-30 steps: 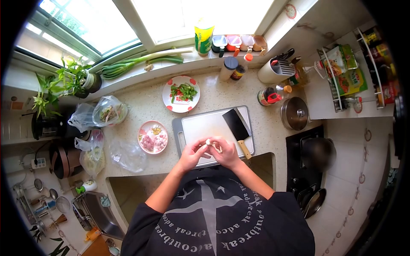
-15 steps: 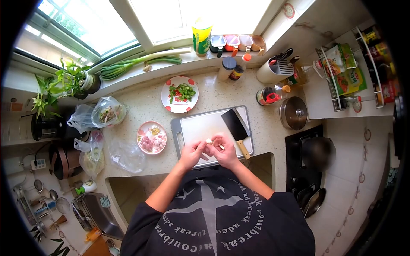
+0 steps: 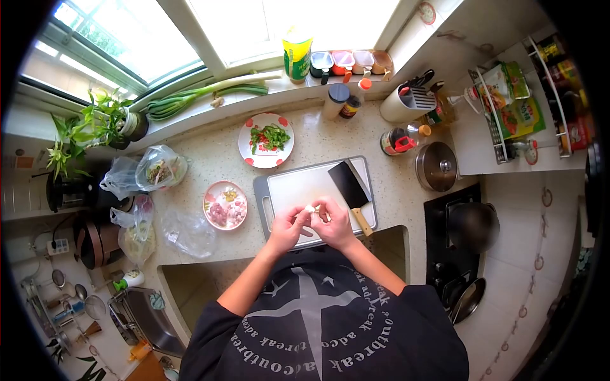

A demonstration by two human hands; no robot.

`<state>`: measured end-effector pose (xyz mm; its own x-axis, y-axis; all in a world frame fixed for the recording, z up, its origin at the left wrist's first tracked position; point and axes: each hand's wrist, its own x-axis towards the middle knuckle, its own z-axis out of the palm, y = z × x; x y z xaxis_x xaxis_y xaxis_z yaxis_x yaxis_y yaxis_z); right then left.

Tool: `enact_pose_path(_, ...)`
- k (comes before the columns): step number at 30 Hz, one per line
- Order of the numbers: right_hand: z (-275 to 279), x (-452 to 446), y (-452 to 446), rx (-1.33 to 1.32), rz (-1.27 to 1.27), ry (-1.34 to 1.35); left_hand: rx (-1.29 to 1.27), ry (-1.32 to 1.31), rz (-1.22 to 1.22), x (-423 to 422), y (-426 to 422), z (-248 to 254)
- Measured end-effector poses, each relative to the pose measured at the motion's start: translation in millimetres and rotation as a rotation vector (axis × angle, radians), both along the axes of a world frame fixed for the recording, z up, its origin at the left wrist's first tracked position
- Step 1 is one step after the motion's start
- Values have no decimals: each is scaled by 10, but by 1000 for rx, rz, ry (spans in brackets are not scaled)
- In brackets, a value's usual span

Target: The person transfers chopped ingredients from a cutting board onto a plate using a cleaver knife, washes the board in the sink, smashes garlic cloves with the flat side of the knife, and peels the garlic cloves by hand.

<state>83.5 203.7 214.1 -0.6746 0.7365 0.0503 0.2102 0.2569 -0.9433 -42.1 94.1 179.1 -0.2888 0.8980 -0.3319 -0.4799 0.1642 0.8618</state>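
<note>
My left hand [image 3: 287, 227] and my right hand [image 3: 333, 223] meet over the near part of a white cutting board with a grey rim [image 3: 298, 188]. Between their fingertips is a small whitish piece [image 3: 310, 209], which looks like a garlic clove. Another pale bit shows at my right fingers. A cleaver [image 3: 349, 185] with a wooden handle lies on the board's right side, beside my right hand. Left of the board, a small plate [image 3: 208, 216] holds pink chopped meat and whitish pieces. Behind it stands a plate with red dots [image 3: 245, 145], bearing chopped green and red pieces.
Plastic bags [image 3: 189, 233] lie on the counter at left. At the right are a lidded steel pot [image 3: 436, 166], a stove [image 3: 441, 240] with a dark pan [image 3: 473, 227], bottles and a knife block [image 3: 406, 105]. Green onions [image 3: 184, 101] rest on the windowsill.
The fingers have shifted slightly around the small whitish piece, and the pale bit at my right fingers shows differently. The whole view has drifted a little; the cleaver and plates stay in place.
</note>
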Motion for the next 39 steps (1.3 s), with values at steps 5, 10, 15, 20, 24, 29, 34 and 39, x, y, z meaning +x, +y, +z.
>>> enact_pose_path(5,-3,-62,-18,-58,-14,54,-31,451,6,37,-11,55)
enact_pose_path(10,-27,-102,-35,-160,5,115,20,877,42,67,11,143)
enact_pose_path(15,-2,-125,-68,-246,21,84,81,1027,154,113,20,229)
enact_pose_path(20,11,-173,-161,-258,-35,70,66,1063,196,150,-4,219)
enact_pose_path(24,56,-201,-201,-157,-46,51,61,1089,198,140,-36,201)
enact_pose_path(29,60,-217,-204,-125,-42,56,49,1126,190,122,-65,197)
enact_pose_path(34,33,-216,-161,-60,-5,33,49,1159,167,121,-90,181)
enact_pose_path(39,-67,-212,-208,-97,-41,13,24,1173,182,151,-71,158)
